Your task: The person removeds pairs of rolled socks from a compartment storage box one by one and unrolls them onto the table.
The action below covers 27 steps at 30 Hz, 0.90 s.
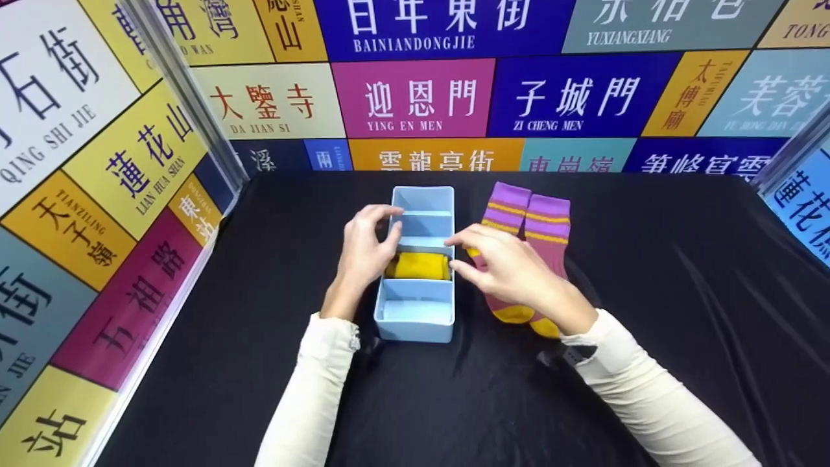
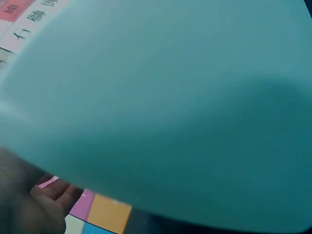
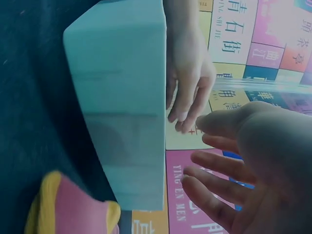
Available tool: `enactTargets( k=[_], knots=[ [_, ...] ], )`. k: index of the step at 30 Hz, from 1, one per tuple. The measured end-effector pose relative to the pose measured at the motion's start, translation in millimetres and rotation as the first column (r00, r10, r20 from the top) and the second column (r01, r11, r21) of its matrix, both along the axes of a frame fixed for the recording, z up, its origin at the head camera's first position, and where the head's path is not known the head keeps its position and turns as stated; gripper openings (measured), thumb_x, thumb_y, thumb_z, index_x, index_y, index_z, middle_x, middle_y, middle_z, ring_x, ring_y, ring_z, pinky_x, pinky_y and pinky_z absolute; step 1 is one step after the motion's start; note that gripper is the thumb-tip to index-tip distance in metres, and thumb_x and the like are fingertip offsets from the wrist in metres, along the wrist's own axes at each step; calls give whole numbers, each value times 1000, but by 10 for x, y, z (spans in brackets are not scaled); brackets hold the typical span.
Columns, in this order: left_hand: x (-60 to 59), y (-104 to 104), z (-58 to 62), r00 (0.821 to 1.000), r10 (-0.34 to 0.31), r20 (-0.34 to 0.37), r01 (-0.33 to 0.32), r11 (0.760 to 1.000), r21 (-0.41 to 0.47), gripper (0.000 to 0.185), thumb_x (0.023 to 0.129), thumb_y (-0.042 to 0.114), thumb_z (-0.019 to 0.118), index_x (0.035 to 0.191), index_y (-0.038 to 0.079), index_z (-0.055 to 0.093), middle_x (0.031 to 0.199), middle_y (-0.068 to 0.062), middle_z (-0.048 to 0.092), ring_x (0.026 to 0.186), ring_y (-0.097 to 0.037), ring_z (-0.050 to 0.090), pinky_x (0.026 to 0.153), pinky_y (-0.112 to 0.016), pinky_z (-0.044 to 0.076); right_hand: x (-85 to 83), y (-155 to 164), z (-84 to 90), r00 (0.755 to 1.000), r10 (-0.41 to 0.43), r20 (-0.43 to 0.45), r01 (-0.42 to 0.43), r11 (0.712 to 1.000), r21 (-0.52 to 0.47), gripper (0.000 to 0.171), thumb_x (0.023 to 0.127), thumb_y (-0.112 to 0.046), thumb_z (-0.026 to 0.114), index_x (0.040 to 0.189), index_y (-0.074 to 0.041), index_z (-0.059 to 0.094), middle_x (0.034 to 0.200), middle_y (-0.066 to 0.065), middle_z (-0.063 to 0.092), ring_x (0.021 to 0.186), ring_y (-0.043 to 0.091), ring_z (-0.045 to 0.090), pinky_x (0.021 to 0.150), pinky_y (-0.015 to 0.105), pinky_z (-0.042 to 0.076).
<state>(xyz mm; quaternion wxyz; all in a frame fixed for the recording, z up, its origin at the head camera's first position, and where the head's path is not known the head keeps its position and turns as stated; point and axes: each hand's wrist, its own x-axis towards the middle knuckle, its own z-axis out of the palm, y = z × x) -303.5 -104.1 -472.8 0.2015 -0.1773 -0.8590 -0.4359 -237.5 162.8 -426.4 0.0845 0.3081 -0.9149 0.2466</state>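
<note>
A light blue divided box [image 1: 415,332] stands lengthwise on the black cloth, its side wall [image 2: 161,97] filling most of the left wrist view. In one of its several compartments lies a rolled yellow sock bundle [image 1: 420,266]. My left hand [image 1: 366,243] is at the box's left rim, thumb and index finger apart and loosely bent. Over the right rim, close to the yellow bundle, is my right hand [image 1: 512,266]; the right wrist view shows its fingers [image 3: 219,190] spread with nothing between them. Behind this hand lies a pair of purple, pink and yellow striped socks [image 1: 548,220], partly hidden by it.
Black cloth [image 1: 648,292] covers the table, with wrinkles at the right. Panels of coloured street-name signs [image 1: 421,97] stand along the back and the left side [image 1: 130,259]. The striped socks lie flat, a short gap right of the box.
</note>
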Motion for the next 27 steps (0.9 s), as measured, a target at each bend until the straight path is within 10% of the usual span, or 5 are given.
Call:
enactTargets(
  k=[7, 27],
  knots=[
    [-50, -20, -174, 996, 16, 87, -20, 999, 50, 33, 99, 11, 74, 132, 7, 73, 137, -16, 65, 113, -30, 72, 93, -38, 63, -65, -211, -33, 999, 38, 16, -38, 998, 47, 20, 106, -17, 70, 122, -20, 82, 117, 0, 81, 101, 22, 74, 90, 43, 64],
    [-66, -34, -389, 964, -50, 260, -15, 970, 242, 38, 104, 22, 70, 141, 14, 63, 135, -13, 71, 107, -29, 75, 100, -44, 60, -412, -410, -88, 975, 63, 213, -94, 986, 137, 28, 100, -41, 78, 121, -25, 84, 109, -7, 84, 93, 15, 79, 78, 38, 63]
  ],
)
